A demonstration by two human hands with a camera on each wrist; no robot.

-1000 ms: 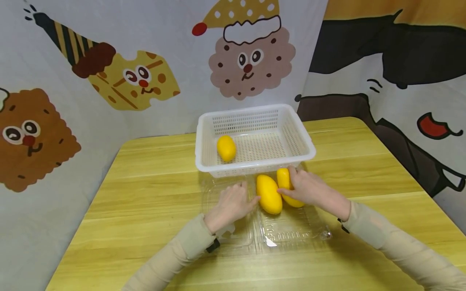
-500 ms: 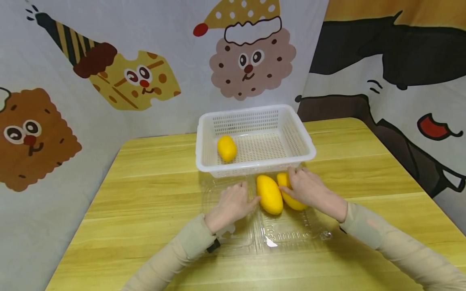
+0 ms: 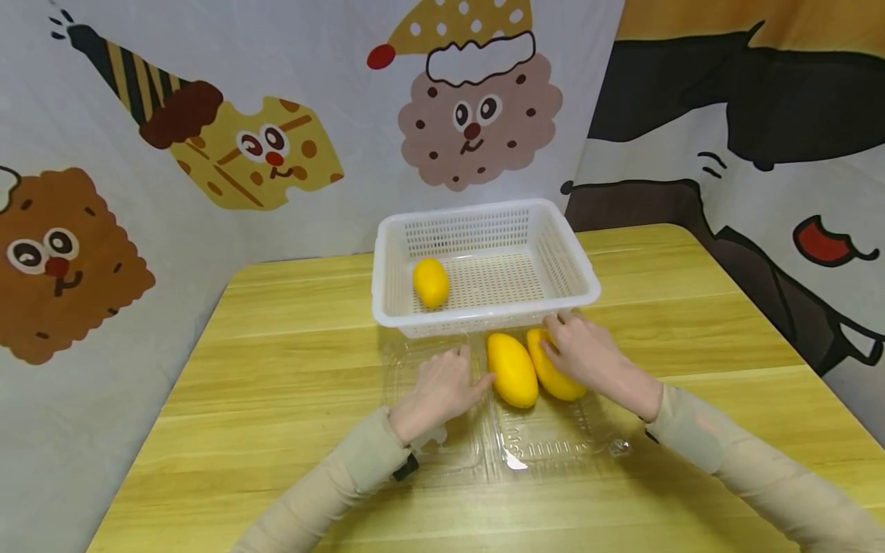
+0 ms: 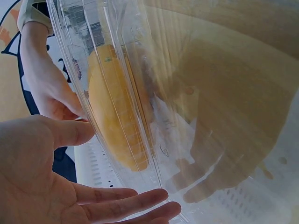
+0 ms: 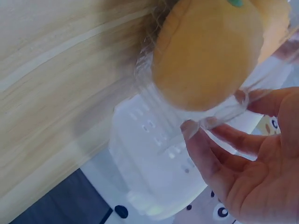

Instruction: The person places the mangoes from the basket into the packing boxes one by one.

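Two yellow mangoes, a left one (image 3: pixel 512 370) and a right one (image 3: pixel 555 367), lie side by side in one half of an unfolded clear plastic clamshell box (image 3: pixel 546 445). My left hand (image 3: pixel 439 390) rests over the box's other half, its thumb tip close to the left mango. The left wrist view shows this hand's fingers (image 4: pixel 126 205) extended at the plastic edge. At the far end of the right mango is my right hand (image 3: pixel 588 349). Its fingertips (image 5: pixel 190 128) touch the clear rim beside the mango (image 5: pixel 208 56) in the right wrist view, without gripping the fruit.
Just behind the box stands a white perforated basket (image 3: pixel 484 313) with another mango (image 3: pixel 431 282) at its left side. All this is on a wood-grain table (image 3: pixel 290 369). A cartoon-printed cloth (image 3: pixel 276 46) hangs behind the table.
The right mango has settled lower beside the left one. My right hand has let go of it and shifted slightly toward the basket. The left hand has stayed in place.
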